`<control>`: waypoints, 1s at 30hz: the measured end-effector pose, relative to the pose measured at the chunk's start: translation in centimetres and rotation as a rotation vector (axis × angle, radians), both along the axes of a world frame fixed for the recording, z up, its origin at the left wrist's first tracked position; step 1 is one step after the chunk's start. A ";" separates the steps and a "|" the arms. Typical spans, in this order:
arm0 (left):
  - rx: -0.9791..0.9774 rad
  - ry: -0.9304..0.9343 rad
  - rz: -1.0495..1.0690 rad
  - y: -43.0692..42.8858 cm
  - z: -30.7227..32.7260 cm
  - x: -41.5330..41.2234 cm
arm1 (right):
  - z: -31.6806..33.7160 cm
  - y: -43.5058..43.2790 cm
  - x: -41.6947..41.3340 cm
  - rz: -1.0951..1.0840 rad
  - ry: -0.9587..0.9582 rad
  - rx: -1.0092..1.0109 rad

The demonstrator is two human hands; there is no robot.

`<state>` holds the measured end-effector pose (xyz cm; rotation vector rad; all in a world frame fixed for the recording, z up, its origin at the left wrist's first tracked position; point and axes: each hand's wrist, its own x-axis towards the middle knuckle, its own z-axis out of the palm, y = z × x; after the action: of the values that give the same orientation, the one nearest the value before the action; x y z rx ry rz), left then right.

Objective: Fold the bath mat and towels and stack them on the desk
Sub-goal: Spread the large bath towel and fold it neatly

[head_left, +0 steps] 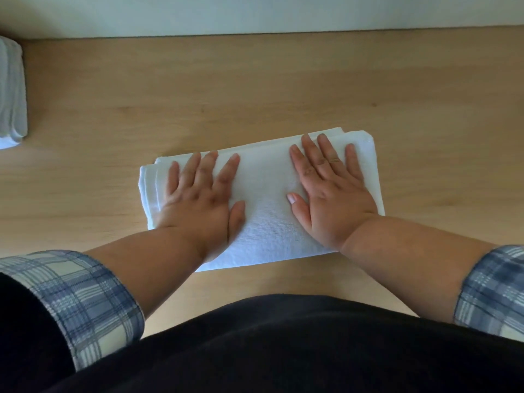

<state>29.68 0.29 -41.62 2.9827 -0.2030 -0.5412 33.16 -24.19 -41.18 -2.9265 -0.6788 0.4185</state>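
Folded white towel (266,194) lies flat on wooden surface (255,89), near front edge, slightly askew. Left grip (198,199) and right grip (331,191) both pressed flat on it, fingers (326,153) straight and spread, clamping nothing. Second folded white stack (11,92) at far left, well apart.

Plain room, wooden desk (255,89), white wall (255,12)

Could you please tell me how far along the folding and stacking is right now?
Done: a pile of folded white cloths sits at the left edge of the desk. In hand: another towel lies folded, with the left hand and right hand pressing flat on it. Left: moving it onto the pile; whether more remains is out of view.
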 end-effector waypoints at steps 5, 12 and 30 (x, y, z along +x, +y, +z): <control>0.010 -0.011 -0.003 0.3 -0.2 0.1 | 0.0 0.1 0.2 -0.020 0.011 -0.044; 0.057 -0.080 -0.547 2.5 1.6 -5.6 | 0.9 0.4 0.4 -0.024 0.077 -0.138; -0.552 0.073 0.494 7.2 1.4 -6.6 | 3.2 -4.2 -6.5 -0.852 0.414 0.721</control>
<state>23.06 7.52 -40.22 2.3462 0.3312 -0.4387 26.70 -28.43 -38.01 -2.0633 0.4052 0.5001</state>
